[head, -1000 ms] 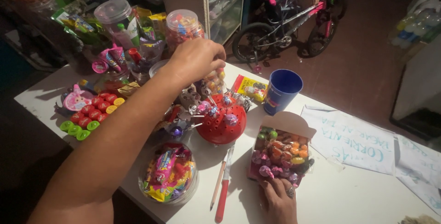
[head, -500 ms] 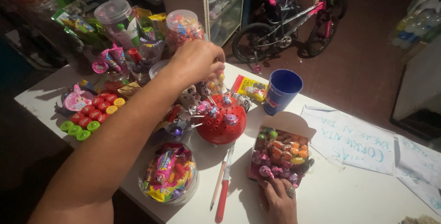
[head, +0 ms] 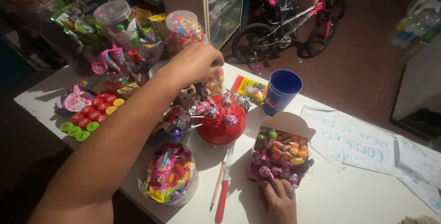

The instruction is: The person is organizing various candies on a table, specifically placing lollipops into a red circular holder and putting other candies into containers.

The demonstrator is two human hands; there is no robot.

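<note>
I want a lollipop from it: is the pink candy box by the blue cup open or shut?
Open. The pink candy box has its flap folded back, so the wrapped sweets inside show. The right hand rests at its near edge.

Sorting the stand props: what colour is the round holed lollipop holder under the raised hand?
Red, seen clearly in the head view: the round holed lollipop holder.

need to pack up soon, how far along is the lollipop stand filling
Done: several wrapped lollipops already stand in the red holed dome. In hand: the left hand reaches over its far side, fingers pinched at a lollipop there; the right hand steadies the open box of lollipops. Left: many holes stay bare, and the box looks nearly full.
</note>
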